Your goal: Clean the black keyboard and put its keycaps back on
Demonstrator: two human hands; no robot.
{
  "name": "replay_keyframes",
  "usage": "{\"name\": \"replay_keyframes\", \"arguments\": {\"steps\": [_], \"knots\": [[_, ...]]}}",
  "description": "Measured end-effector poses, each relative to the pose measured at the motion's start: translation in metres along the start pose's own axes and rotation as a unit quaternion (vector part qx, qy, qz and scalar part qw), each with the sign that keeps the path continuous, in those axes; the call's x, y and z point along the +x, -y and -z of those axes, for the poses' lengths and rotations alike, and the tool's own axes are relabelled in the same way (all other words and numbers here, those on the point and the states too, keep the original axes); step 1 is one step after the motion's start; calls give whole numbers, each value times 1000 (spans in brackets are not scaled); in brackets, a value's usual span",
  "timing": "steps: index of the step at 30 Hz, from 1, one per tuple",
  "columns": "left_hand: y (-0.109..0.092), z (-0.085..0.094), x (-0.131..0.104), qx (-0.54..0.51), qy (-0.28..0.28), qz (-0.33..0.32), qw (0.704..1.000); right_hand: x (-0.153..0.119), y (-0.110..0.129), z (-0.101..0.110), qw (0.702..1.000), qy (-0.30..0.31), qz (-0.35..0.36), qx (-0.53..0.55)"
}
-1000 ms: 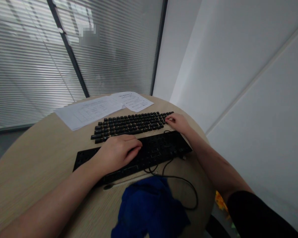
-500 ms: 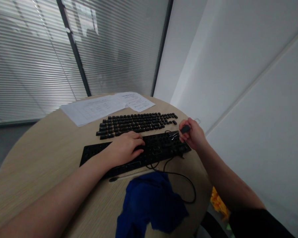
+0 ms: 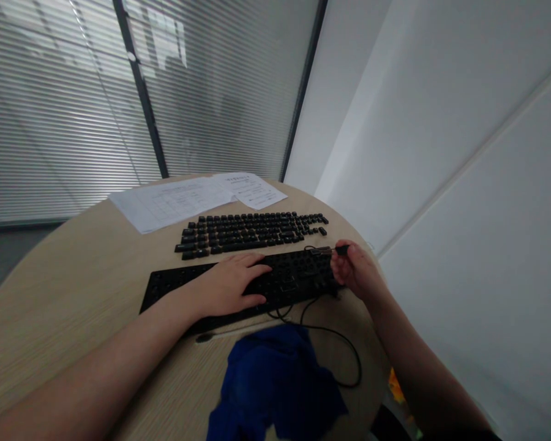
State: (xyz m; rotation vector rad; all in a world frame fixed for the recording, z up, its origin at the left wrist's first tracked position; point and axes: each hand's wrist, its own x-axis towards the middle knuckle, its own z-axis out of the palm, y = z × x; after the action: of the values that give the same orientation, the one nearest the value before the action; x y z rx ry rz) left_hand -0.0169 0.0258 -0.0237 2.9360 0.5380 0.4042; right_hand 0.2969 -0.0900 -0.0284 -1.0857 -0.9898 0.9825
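A black keyboard (image 3: 294,272) without most of its caps lies across the round table. My left hand (image 3: 232,285) rests flat on its middle, fingers spread, holding nothing. At the keyboard's right end, my right hand (image 3: 356,269) is closed around the dark handle of a wire keycap puller (image 3: 342,250). The puller's metal wires point left, over the far right part of the keyboard; whether they touch it, I cannot tell. Just behind the keyboard, the loose black keycaps (image 3: 245,234) are laid out in rows.
Printed papers (image 3: 179,202) lie at the table's far side. A thin brush-like stick (image 3: 239,329), the black cable (image 3: 344,337) and a blue cloth (image 3: 275,380) are in front of the keyboard. A white wall (image 3: 450,153) rises on the right.
My right hand has lowered slightly, and the keycap puller has turned from slanting down to lying nearly level. My left hand's fingers have spread a little more on the keyboard.
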Motion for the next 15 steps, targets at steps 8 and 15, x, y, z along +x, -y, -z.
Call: {"name": "replay_keyframes", "arguments": {"steps": [8, 15], "knots": [[1, 1, 3, -12, 14, 1, 1000, -1, -13, -3, 988, -1, 25, -150], [-1, 1, 3, -9, 30, 12, 999, -8, -14, -3, 963, 17, 17, -268]]}}
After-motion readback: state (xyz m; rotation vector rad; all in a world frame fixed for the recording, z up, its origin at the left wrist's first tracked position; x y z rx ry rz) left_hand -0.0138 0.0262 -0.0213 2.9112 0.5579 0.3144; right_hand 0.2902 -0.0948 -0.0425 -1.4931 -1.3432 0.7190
